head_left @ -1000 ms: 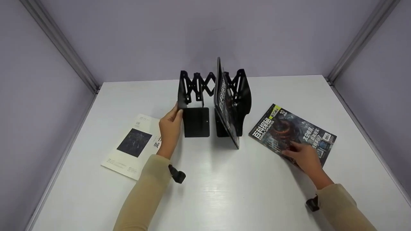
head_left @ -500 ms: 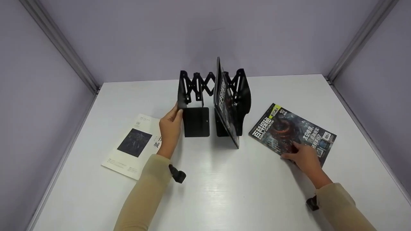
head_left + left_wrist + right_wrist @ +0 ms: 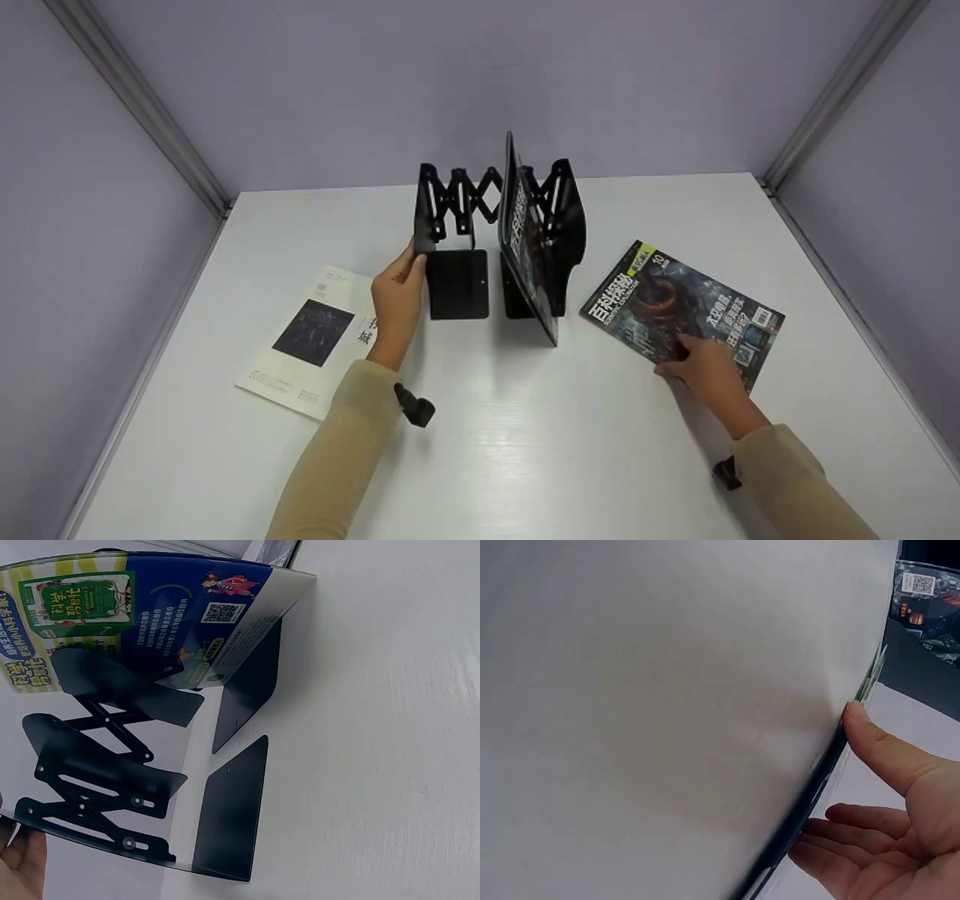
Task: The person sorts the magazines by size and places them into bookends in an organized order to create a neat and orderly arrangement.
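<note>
In the head view my left hand (image 3: 397, 296) pinches the left end plate of a black expandable bookend (image 3: 459, 285). Its fingertips show at the lower left in the left wrist view, behind the plate. A magazine (image 3: 529, 247) stands tilted inside the bookend, its dark cover facing right. Its blue and yellow back cover (image 3: 191, 611) shows in the left wrist view. On the right, my right hand (image 3: 712, 375) rests on a dark magazine (image 3: 720, 300) lying flat. The fingers lie on its cover. In the right wrist view the thumb (image 3: 885, 750) touches the magazine's edge.
A cream book (image 3: 289, 382) with a dark square picture lies flat at the left, partly behind the left forearm. The white table (image 3: 495, 465) is bounded by pale walls at the back and both sides. Each wrist wears a small black camera.
The right hand's thumb has shifted slightly down and left to the magazine's near edge, apart from the fingers on the cover. The left hand and the bookend have stayed in place.
</note>
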`<state>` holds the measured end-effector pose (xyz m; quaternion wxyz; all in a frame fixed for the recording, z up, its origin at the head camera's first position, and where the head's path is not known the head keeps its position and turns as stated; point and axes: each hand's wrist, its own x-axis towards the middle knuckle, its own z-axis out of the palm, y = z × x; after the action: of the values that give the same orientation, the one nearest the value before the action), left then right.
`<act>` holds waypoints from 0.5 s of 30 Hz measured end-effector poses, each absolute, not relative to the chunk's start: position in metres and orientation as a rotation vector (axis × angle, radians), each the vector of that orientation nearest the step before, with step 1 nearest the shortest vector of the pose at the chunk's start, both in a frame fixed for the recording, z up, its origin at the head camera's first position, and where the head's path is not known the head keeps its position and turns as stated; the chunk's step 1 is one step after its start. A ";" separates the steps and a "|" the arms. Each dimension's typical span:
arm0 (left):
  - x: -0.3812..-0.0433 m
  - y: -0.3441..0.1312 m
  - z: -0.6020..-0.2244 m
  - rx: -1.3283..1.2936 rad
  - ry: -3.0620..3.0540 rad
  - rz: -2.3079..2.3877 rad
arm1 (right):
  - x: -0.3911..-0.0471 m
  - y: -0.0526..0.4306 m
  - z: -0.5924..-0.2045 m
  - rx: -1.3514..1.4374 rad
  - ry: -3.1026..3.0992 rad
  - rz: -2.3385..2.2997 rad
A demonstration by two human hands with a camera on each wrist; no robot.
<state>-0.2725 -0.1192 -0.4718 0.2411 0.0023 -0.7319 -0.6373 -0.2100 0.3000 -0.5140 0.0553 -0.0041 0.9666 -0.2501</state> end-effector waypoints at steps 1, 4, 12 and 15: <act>-0.272 -0.119 -0.471 0.016 -2.006 -1.737 | -0.210 0.300 -0.514 -0.020 2.939 -0.751; -0.272 -0.119 -0.471 0.036 -2.015 -1.725 | -0.211 0.299 -0.514 -0.043 2.949 -0.719; -0.273 -0.119 -0.472 0.046 -2.004 -1.731 | -0.216 0.298 -0.507 -0.092 2.884 -0.613; -0.273 -0.119 -0.472 0.042 -1.998 -1.746 | -0.216 0.296 -0.504 -0.160 2.885 -0.560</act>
<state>-0.2732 -0.1193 -0.4721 0.2413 0.0155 -0.7307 -0.6385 -0.2163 0.2960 -0.5043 0.0992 -0.0540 0.9754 -0.1895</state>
